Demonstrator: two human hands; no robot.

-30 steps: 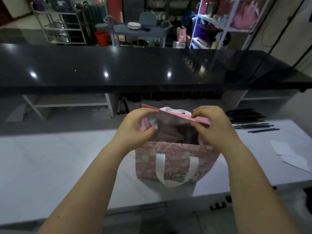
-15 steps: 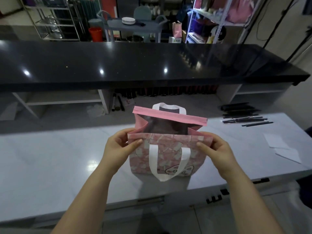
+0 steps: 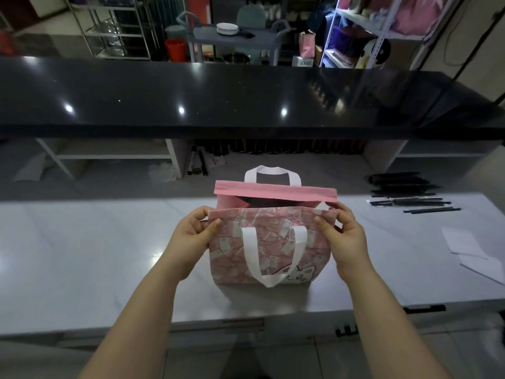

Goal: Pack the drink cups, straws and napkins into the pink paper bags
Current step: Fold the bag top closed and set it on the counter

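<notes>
A pink patterned paper bag (image 3: 273, 250) with white handles stands upright on the white counter (image 3: 95, 255), its mouth open and dark inside. My left hand (image 3: 195, 232) pinches the near panel's top left corner. At the top right corner, my right hand (image 3: 343, 233) pinches the same panel. The far panel stands taller, with a plain pink band (image 3: 273, 190) and its white handle above. Black wrapped straws (image 3: 410, 194) lie in a loose pile at the right back. White napkins (image 3: 470, 247) lie flat near the right edge. No drink cup shows.
A long glossy black upper counter (image 3: 246, 99) runs across behind the work surface, with open white shelving beneath it. Beyond it stand metal racks, a grey cart with plates (image 3: 227, 28) and a red bucket (image 3: 176, 49). The white counter's front edge lies just below the bag.
Both hands moved from the bag's upper rim down to the near panel's top corners. The bag's mouth stands wider, with the far panel upright.
</notes>
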